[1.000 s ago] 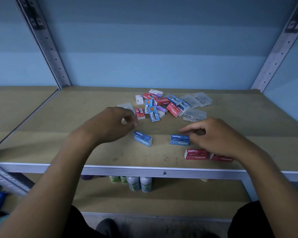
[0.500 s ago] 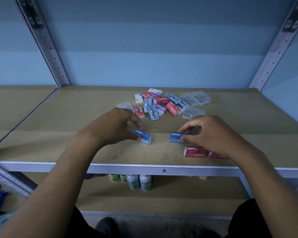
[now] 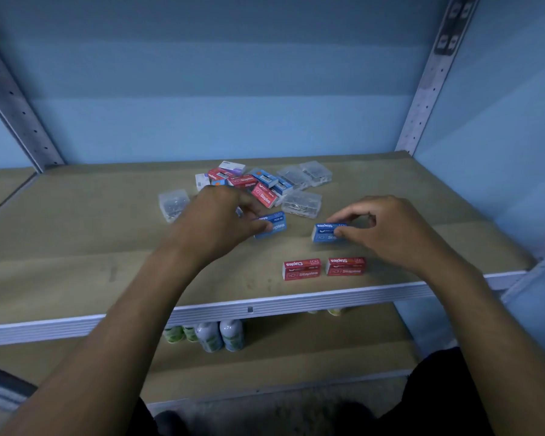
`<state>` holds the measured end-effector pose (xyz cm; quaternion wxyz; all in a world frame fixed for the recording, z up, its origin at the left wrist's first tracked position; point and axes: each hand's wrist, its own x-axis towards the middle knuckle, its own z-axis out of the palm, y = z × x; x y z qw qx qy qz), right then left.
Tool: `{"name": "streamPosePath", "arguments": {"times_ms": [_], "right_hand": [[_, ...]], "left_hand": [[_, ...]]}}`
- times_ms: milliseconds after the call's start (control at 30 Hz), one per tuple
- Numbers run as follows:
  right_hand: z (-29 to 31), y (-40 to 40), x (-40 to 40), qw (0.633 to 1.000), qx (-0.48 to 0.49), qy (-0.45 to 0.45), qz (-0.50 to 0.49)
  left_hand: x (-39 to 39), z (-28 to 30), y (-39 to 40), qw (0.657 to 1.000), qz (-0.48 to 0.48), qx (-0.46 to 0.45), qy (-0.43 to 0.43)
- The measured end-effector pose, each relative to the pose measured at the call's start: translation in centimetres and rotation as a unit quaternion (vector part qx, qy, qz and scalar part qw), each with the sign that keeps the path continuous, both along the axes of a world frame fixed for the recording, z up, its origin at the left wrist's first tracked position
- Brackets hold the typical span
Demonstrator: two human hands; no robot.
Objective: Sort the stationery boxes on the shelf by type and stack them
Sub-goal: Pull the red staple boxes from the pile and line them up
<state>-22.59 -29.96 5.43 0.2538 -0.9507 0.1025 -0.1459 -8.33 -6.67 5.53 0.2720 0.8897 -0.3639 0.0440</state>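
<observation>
Left hand (image 3: 214, 221) pinches a small blue cardboard staple box (image 3: 272, 225); right hand (image 3: 387, 229) grips its twin blue box (image 3: 326, 233) on the brown shelf board (image 3: 76, 247). Best to square edges before stacking, clear of the two red boxes (image 3: 302, 269) near the front lip.

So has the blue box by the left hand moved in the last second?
Yes. The blue box in the left hand now sits closer to the pile of boxes behind it, and its angle has changed.
</observation>
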Motion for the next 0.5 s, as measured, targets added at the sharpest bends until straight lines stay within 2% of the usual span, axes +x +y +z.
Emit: {"name": "streamPosePath", "arguments": {"times_ms": [133, 500], "right_hand": [[0.0, -2.8, -2.5, 0.999, -0.004, -0.014, -0.038], [-0.5, -7.6, -8.5, 0.993, 0.023, -0.022, -0.118]], "left_hand": [[-2.0, -0.1, -4.2, 0.999, -0.037, -0.032, -0.004], [-6.8, -1.1, -12.2, 0.992, -0.114, -0.043, -0.037]]}}
